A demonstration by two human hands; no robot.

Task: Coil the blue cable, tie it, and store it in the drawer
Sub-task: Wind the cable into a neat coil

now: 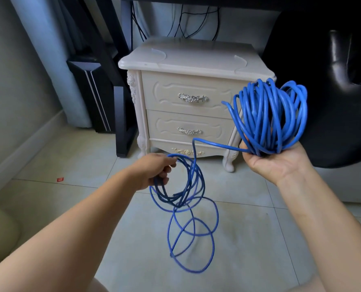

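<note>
A thick coil of blue cable [274,116] stands up out of my right hand [274,163], which is palm up with its fingers curled round the bottom of the coil. One strand runs left from it to loose loops of the same cable hanging down toward the floor. My left hand [154,171] grips the top of those loose loops in front of the cabinet. The cream bedside cabinet [188,60] stands straight ahead, with its top drawer [167,91] and lower drawer [167,125] both closed.
A black desk leg [122,114] and a dark computer case [91,93] stand left of the cabinet. A black leather chair [344,70] fills the right side. Black wires hang behind the cabinet. A small red scrap [60,179] lies on the tiled floor.
</note>
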